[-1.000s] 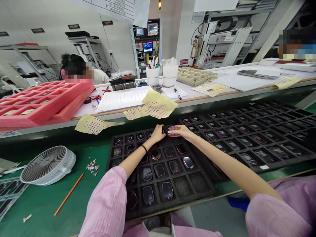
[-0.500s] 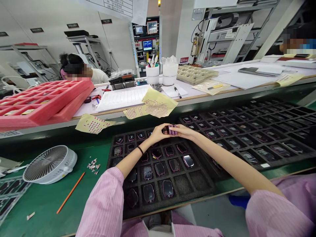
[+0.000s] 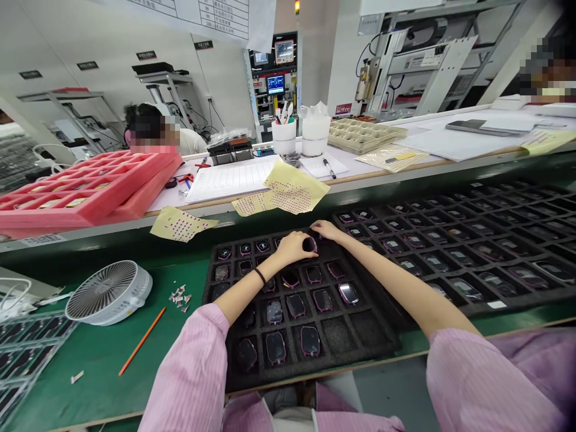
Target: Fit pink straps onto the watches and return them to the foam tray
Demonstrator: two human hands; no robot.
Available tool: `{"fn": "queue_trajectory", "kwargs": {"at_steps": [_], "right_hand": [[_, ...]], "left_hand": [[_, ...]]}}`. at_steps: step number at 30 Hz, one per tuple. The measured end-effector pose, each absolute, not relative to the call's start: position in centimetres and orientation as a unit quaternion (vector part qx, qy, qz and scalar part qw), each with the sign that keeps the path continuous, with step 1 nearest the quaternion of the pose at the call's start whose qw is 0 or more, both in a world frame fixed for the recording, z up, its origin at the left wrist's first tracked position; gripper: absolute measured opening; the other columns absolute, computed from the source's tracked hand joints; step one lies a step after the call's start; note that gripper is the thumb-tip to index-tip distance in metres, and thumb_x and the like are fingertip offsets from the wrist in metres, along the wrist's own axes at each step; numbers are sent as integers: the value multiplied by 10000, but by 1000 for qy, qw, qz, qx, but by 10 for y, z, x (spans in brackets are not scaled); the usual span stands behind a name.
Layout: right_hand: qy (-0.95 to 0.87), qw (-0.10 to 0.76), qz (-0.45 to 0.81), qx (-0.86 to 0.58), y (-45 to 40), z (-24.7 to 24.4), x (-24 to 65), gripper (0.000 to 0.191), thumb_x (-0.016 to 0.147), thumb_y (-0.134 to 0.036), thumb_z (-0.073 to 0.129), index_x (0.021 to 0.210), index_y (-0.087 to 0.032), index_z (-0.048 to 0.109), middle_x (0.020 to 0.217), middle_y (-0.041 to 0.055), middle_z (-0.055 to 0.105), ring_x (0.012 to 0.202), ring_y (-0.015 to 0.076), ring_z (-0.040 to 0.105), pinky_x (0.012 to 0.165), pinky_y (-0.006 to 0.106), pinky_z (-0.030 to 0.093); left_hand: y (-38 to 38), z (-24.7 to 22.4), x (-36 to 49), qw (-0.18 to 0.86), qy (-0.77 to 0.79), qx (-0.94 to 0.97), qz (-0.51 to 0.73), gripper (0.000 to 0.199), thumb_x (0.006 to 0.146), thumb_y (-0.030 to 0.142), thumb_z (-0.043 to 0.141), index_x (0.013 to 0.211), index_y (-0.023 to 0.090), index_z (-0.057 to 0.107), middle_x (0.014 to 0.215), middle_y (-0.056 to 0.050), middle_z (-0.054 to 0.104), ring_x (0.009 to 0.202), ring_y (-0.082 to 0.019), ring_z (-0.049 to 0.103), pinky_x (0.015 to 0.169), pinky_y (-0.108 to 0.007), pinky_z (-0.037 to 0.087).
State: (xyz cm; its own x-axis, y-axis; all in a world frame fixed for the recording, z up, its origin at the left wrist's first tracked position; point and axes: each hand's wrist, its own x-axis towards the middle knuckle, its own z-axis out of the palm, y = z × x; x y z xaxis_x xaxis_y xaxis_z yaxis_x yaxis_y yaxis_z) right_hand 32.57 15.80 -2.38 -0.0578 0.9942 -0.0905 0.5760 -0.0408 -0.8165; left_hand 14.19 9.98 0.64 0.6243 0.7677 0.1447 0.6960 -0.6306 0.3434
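Single head-worn view, facing forward and down over workbench (image 3: 103,366).

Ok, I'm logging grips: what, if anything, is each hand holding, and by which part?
The left hand holds a dark-faced watch body by its rim, between thumb and fingers. Whether the right hand holds anything cannot be told.

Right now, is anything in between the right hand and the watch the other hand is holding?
Nothing visible stands between the right hand and the watch; the left hand holds it from the other side.
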Motion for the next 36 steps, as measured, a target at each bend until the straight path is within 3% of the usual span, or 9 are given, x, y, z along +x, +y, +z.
{"fn": "queue_trajectory", "kwargs": {"at_steps": [4, 8, 12, 14, 16, 21, 27, 31, 36], "right_hand": [[-691, 234, 278, -625, 155, -19, 331, 281, 934, -319, 582, 1171, -167, 598, 1206, 87, 609, 1032, 216, 619, 881, 434, 526], [-736, 224, 191, -609, 134, -10, 341, 211, 903, -160, 573, 1085, -134, 678, 1175, 130, 648, 1151, 250, 581, 1035, 419, 427], [-778, 210, 153, -572, 99, -4, 348, 286, 837, -84, 587, 1092, -147, 701, 1080, 117, 694, 1029, 230, 650, 961, 355, 481], [-798, 198, 153, -549, 84, -4, 347, 275, 815, -90, 616, 1061, -162, 714, 1001, 92, 715, 922, 209, 681, 874, 322, 522], [-813, 189, 153, -530, 72, -6, 342, 248, 798, -102, 644, 1024, -163, 727, 955, 83, 725, 879, 208, 690, 834, 311, 533], [-833, 176, 135, -506, 54, -6, 324, 245, 817, -136, 632, 1044, -175, 718, 1027, 99, 718, 998, 255, 670, 920, 374, 505], [-848, 165, 105, -492, 11, 5, 303, 303, 868, -212, 592, 1160, -193, 670, 1091, 105, 689, 1025, 263, 659, 930, 391, 507], [-850, 197, 103, -477, -31, 6, 292, 308, 918, -245, 527, 1196, -185, 643, 1110, 113, 681, 1036, 280, 646, 918, 446, 519], [-808, 299, 186, -472, -69, -5, 274, 279, 944, -288, 506, 1184, -244, 641, 1117, 71, 694, 1050, 230, 653, 932, 392, 530]], "left_hand": [[95, -3, 174, 107, 416, 894, 126, 515, 748, 513, 718, 1099, 141, 649, 1113, -122, 658, 1096, -294, 569, 937, -384, 456], [90, -8, 178, 87, 428, 891, 125, 521, 832, 495, 635, 1207, 141, 569, 1235, -135, 580, 1166, -294, 520, 962, -414, 435], [92, 4, 140, 81, 440, 888, 102, 299, 908, 385, 552, 1100, 162, 602, 1182, -99, 604, 1135, -250, 550, 962, -375, 434], [93, 10, 116, 89, 451, 886, 63, 201, 860, 304, 617, 1008, 169, 630, 1087, -77, 644, 1052, -232, 602, 909, -332, 463], [92, 14, 98, 97, 462, 881, 21, 238, 773, 259, 701, 985, 173, 638, 1056, -66, 662, 1006, -227, 632, 853, -292, 487], [86, 10, 93, 98, 483, 870, -19, 370, 747, 245, 708, 1096, 177, 607, 1146, -94, 657, 1077, -260, 628, 865, -304, 493], [91, 11, 101, 100, 488, 867, -11, 413, 661, 239, 767, 1034, 149, 615, 1032, -112, 685, 983, -285, 654, 824, -335, 503], [97, 23, 74, 105, 480, 870, 26, 439, 714, 292, 726, 1107, 154, 588, 1080, -93, 660, 1019, -233, 628, 856, -292, 491], [92, 28, 33, 123, 470, 874, 15, 367, 681, 202, 733, 1033, 164, 635, 1040, -68, 677, 968, -216, 640, 817, -262, 492]]}}
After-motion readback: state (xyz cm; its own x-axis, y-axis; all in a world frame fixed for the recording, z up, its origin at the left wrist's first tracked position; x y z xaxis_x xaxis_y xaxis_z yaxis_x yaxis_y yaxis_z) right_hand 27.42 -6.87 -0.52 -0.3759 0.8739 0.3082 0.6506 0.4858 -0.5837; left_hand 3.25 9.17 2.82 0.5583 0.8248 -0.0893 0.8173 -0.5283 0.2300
